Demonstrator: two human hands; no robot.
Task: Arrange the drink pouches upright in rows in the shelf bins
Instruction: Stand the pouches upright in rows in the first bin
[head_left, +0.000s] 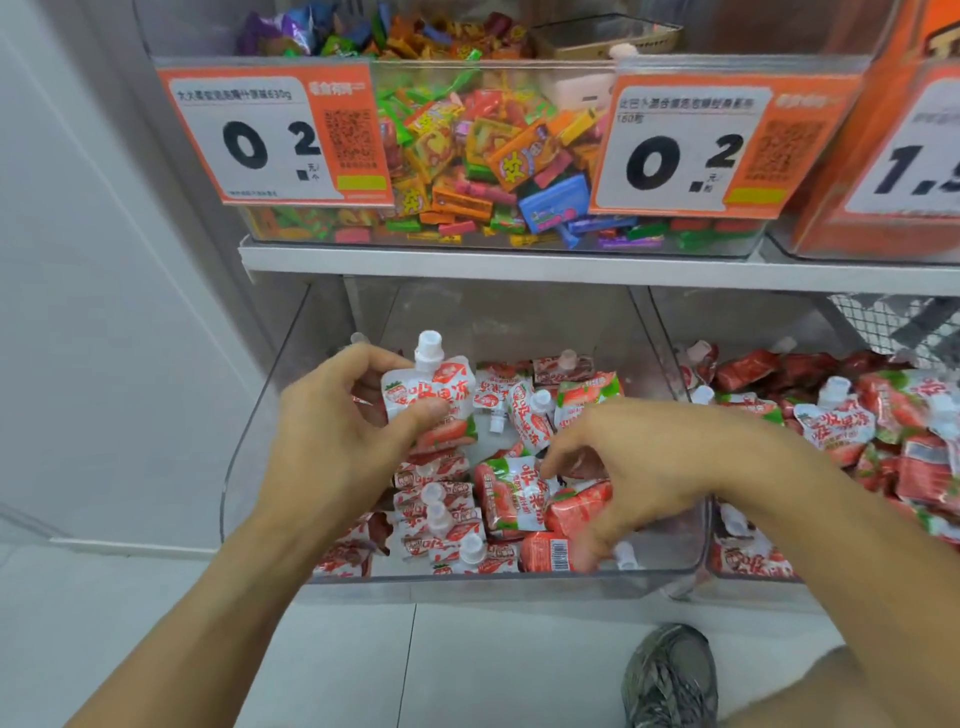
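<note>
Head view: the left hand (332, 431) grips one pouch (434, 400) upright, cap up, thumb across its front and fingers curled behind, holding it over the back left of the left bin (244, 452). The right hand (639, 467) reaches into the same bin with fingers curled down onto the heap; its fingertips touch a pouch lying flat (511, 493), but whether they have actually pinched it I cannot tell, since the fingers are blurred and partly hide it.

The rest of the pouches in the left bin lie jumbled, flat or tilted, caps pointing every way; a few near the front left (447, 525) stand roughly in line with caps up. The right bin (675, 332) holds another loose heap (841, 415). Above, on the shelf (467, 260), a bin of sweets (493, 156) carries price cards.

Judgement: the sorting is at an early stage, with the step in hand being to gather pouches one at a time and stand them up. The next move likely calls for clearing a bare strip along a wall of the left bin, setting the held pouch there on its base, and leaning it against the wall so it does not topple.
</note>
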